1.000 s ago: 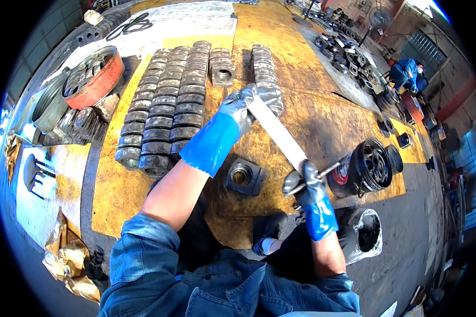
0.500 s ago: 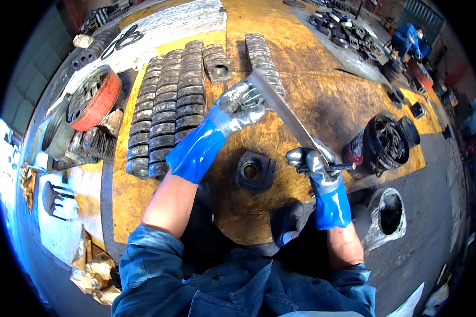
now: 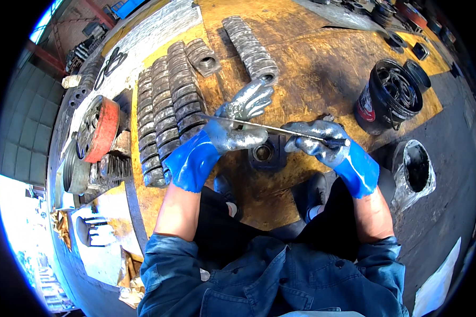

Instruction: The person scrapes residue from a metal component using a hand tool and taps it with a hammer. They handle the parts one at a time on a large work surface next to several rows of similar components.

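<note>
A long, thin, flat metal bar that looks like a file [image 3: 276,128] is in my gloved right hand [image 3: 318,138]. My fingers are closed around its dark end. My left hand [image 3: 243,117], in a blue glove with a grey-coated palm, is open with fingers stretched and thumb apart. The bar crosses at its palm, edge toward me; I cannot tell whether it touches the glove. Below the bar sits a dark block with a round hole [image 3: 264,154] on the work surface, partly hidden by my hands.
Several rows of dark ring-holed blocks [image 3: 166,103] stand at left, another row [image 3: 248,50] farther ahead. A black bucket [image 3: 375,108] of dark pieces stands at right, near a plastic-lined container [image 3: 426,185]. A red-rimmed drum [image 3: 103,132] is at far left.
The file has turned from its broad face to its edge and tilted closer to level. My left hand has opened wider, and the view has shifted.
</note>
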A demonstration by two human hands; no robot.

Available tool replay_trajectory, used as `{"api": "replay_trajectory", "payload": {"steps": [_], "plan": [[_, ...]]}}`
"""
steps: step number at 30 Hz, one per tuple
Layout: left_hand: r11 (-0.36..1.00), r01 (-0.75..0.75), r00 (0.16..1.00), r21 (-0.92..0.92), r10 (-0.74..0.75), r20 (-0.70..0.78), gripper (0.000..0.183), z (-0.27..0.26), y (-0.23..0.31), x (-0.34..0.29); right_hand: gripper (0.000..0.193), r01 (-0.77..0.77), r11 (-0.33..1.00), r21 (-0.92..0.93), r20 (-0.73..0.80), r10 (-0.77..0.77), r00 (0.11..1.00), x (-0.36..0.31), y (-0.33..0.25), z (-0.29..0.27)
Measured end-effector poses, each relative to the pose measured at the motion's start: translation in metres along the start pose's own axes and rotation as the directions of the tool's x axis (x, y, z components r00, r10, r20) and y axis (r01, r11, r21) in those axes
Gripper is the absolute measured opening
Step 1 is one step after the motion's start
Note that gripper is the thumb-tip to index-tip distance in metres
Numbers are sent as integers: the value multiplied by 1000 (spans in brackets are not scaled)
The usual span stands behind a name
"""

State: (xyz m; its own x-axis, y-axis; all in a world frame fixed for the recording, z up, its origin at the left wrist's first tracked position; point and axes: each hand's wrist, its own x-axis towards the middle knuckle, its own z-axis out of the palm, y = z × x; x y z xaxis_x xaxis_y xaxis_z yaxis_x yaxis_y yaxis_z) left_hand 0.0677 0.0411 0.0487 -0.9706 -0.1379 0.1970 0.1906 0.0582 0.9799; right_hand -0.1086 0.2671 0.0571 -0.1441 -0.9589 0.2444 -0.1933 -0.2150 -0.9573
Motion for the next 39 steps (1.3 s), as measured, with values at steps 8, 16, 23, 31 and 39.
{"api": "replay_trajectory", "payload": {"steps": [8, 16, 23, 31, 39], "plan": [[994, 37, 999, 100, -35, -28, 103, 9, -5, 5, 43, -37, 998, 52, -247, 49, 968, -7, 25, -12], [904, -37, 802, 425, 281, -527, 101, -25, -43, 12, 56, -53, 998, 18, -225, 56, 973, -14, 30, -17], [258, 263, 723, 930, 586, -367, 107, -58, -52, 10, 39, -181, 945, 272, -115, 219, 969, -10, 44, 11], [114, 192, 728, 975, 650, -219, 105, -33, -35, 15, 22, -189, 980, 67, -137, 197, 971, -6, 49, 10], [155, 147, 781, 977, 587, -211, 110, -37, -55, 16, 42, -59, 778, -626, -252, -131, 959, -14, 63, -8]]}}
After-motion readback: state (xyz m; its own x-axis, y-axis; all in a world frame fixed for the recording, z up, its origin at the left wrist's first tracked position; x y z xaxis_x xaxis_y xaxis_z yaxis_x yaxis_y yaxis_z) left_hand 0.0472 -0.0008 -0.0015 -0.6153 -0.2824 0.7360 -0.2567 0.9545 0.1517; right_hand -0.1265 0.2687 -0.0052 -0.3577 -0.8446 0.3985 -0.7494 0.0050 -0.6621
